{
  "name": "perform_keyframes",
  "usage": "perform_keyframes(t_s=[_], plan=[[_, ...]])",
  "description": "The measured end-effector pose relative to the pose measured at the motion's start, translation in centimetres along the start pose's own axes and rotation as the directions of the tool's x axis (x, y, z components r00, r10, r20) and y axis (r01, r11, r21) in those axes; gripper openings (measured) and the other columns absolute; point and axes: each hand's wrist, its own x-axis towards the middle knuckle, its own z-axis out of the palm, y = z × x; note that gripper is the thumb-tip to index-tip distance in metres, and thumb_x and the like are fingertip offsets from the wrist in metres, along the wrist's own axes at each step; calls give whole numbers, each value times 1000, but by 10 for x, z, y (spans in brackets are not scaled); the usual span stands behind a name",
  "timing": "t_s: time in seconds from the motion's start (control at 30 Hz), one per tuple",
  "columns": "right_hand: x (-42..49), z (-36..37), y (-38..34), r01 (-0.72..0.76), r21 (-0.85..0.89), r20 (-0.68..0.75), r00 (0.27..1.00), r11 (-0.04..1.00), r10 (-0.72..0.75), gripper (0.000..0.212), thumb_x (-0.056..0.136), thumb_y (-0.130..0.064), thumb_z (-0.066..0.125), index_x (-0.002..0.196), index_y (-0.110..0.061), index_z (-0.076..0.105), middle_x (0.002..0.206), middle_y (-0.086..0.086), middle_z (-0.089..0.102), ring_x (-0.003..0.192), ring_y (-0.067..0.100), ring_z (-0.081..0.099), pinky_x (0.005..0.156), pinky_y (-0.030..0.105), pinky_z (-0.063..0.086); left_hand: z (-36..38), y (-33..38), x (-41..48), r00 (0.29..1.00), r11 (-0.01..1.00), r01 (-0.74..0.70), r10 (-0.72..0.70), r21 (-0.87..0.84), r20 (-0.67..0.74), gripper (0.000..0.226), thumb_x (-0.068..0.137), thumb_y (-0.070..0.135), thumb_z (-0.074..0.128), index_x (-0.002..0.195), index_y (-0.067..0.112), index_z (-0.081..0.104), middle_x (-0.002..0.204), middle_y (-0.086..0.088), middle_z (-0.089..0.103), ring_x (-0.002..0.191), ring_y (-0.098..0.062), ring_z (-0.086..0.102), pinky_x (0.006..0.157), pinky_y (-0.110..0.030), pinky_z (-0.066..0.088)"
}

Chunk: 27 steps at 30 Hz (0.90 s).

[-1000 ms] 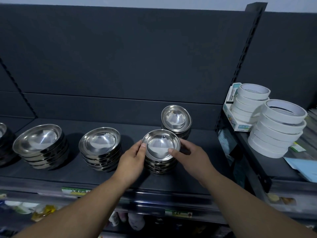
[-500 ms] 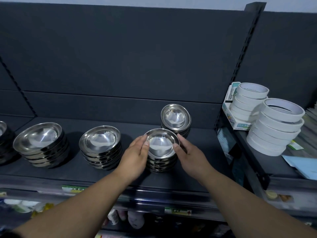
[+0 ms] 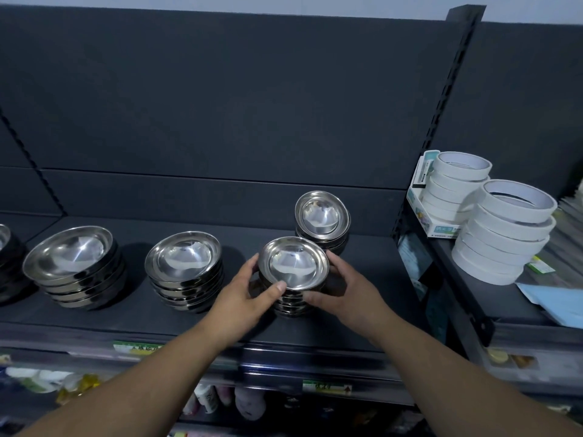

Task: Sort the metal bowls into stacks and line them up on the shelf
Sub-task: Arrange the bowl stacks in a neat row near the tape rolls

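hands cup small bowl stack (image 3: 293, 275): left hand (image 3: 243, 294) thumb on rim, right hand (image 3: 344, 288) round far side. steel looks slick, rigid, light; grip low on sides, judging.

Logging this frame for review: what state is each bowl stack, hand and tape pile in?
Front small stack: on shelf, gripped by both hands.
Left hand: closed on it.
Right hand: closed on it.
Rear small stack: untouched.
Two larger stacks: standing free.
Tape rolls: piled.
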Motion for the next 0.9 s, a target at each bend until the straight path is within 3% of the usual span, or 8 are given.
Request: perform_keyframes(t_s=[0.13, 0.27, 0.37, 0.5, 0.7, 0.83, 0.9], plan=[[-1, 3, 3, 5, 1, -3, 1000, 1000, -5, 96, 70, -27, 86, 147, -40, 31, 130, -18, 55, 119, -8, 46, 86, 1, 31, 1, -1, -4, 999, 998, 24, -22, -58, 42, 84, 82, 29, 73, 149, 35, 23, 128, 25, 51, 128, -1, 46, 100, -17, 38], [0, 8, 5, 19, 8, -8, 1000, 1000, -19, 94, 72, -29, 85, 148, -41, 30, 132, -16, 55, 121, -7, 46, 93, 8, 31, -3, -7, 0, 999, 997, 22, -19, -73, 48, 91, 79, 33, 77, 150, 35, 21, 138, 18, 50, 132, -3, 43, 112, -33, 36], [0, 10, 7, 30, 14, -12, 999, 999, -30, 93, 73, -27, 85, 147, -41, 31, 131, -16, 56, 119, -10, 46, 87, 2, 30, -3, -10, 3, 998, 997, 20, -15, -73, 59, 96, 78, 30, 78, 152, 32, 17, 141, 14, 49, 134, -5, 41, 114, -33, 34], [-1, 11, 10, 44, 0, -30, 999, 999, -44, 92, 74, -23, 84, 147, -41, 31, 123, -18, 55, 106, -18, 45, 78, -7, 29, -2, -13, 4, 1000, 998, 17, -16, -58, 17, 115, 62, 41, 85, 151, 37, 13, 140, 15, 47, 130, -4, 45, 114, -35, 35], [-3, 8, 10, 55, -16, -11, 998, 998, -55, 93, 75, -18, 83, 148, -39, 30, 126, -15, 55, 99, -22, 44, 72, -12, 28, 2, -11, 3, 998, 1000, -23, 23, 0, -64, 110, 64, 31, 88, 150, 36, 18, 142, 10, 46, 126, -7, 48, 111, -35, 39], [-4, 7, 10, 61, 52, 20, 998, 997, -62, 93, 75, -7, 81, 148, -37, 31, 121, -15, 57, 83, -32, 52, 69, -9, 35, 4, -7, 1, 999, 1000, -10, 9, -29, -39, 107, 70, 24, 85, 151, 34, 15, 140, 12, 47, 125, -8, 50, 112, -36, 38], [-6, 7, 10, 59, 78, 29, 998, 995, -62, 94, 76, -3, 80, 147, -39, 30, 114, -21, 55, 82, -27, 57, 68, -5, 40, 3, -4, 1, 1000, 1000, -6, 6, -19, -14, 107, 72, 23, 83, 151, 35, 12, 137, 17, 45, 127, -8, 48, 113, -36, 36]])
